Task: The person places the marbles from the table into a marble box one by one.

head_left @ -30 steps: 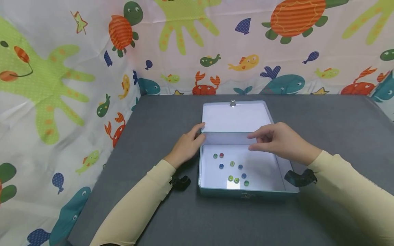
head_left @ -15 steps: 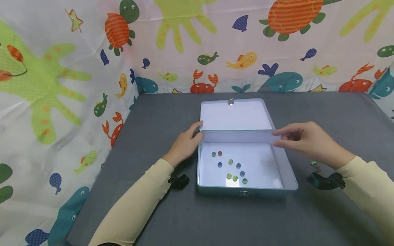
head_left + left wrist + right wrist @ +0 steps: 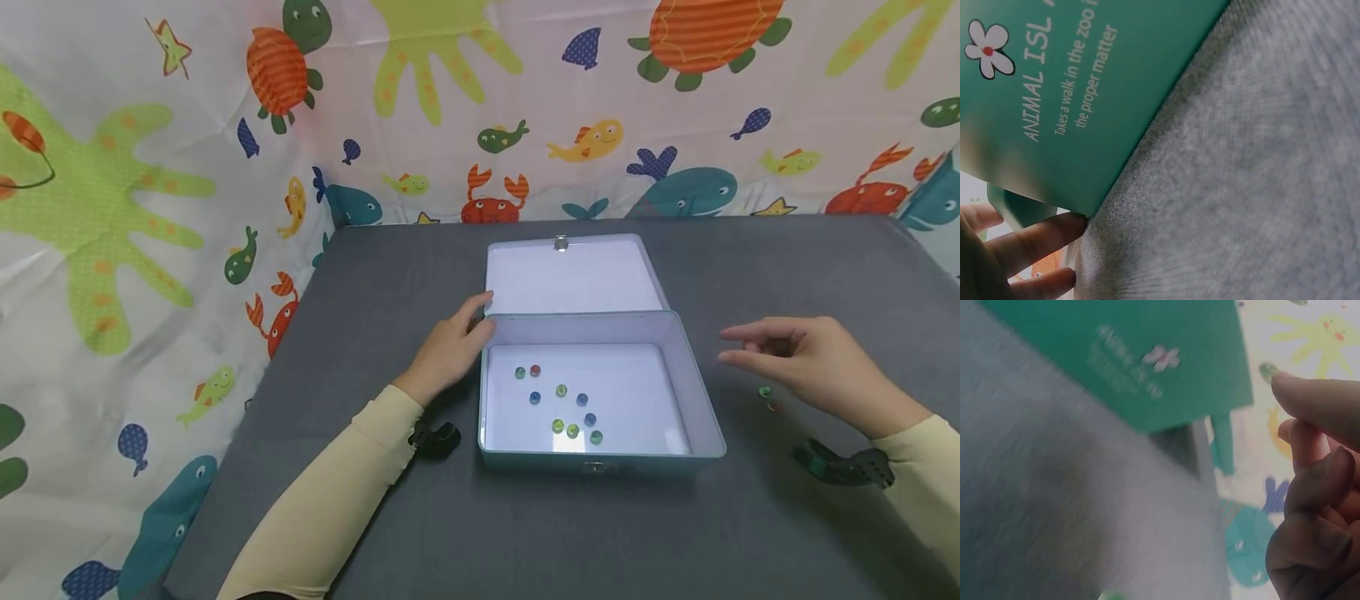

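Observation:
A green metal box (image 3: 600, 462) with a white inside stands with its lid (image 3: 573, 275) folded back. Several glass marbles lie on its floor, among them a red marble (image 3: 535, 371) and a blue marble (image 3: 590, 419). My left hand (image 3: 448, 354) touches the box's back left corner by the hinge, fingers fairly straight. Right of the box, my right hand (image 3: 821, 367) is over the grey table, thumb and index finger apart with nothing seen between them; its other fingers curl in. Beneath it lie a green marble (image 3: 764, 392) and a reddish marble (image 3: 773, 406).
The grey cloth-covered table (image 3: 585, 533) runs back to a white curtain (image 3: 442, 167) printed with sea animals. More of this curtain hangs along the left side. White lettering and a flower show on the box's outer wall (image 3: 1104, 94).
My right hand has moved right, from above the box to beyond its right side, near two marbles on the table. My left hand stays at the box's corner; the marbles inside keep their places.

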A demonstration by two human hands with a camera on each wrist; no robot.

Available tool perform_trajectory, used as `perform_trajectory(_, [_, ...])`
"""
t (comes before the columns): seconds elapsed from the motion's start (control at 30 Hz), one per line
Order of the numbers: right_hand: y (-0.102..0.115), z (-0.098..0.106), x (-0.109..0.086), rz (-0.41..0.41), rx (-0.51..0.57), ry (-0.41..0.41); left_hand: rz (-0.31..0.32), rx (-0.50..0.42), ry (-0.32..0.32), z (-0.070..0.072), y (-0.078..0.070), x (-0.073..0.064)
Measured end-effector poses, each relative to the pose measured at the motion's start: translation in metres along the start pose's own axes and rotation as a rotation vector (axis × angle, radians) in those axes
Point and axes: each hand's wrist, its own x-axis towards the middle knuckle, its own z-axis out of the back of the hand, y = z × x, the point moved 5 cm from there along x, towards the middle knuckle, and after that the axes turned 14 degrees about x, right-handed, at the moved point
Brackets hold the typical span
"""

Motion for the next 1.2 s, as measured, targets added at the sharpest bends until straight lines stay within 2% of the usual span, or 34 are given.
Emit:
perform_trajectory(0.33, [-0.048,0.011,-0.022,-0.121,-0.045,-0.052,-0.001,-0.001,0.005,0.0,-0.003,0.001])
perform_trajectory(0.47, [-0.062,0.012,-0.029,-0.138,-0.065,-0.055,0.003,-0.002,0.004,0.0,-0.004,0.001])
perform_trajectory(0.73, [-0.077,0.014,-0.037,-0.128,-0.072,-0.046,0.025,0.003,0.005,-0.001,-0.003,-0.001])
perform_trajectory(1.2, [-0.096,0.012,-0.042,-0.135,-0.104,-0.061,0.02,-0.005,0.003,0.001,-0.005,-0.002])
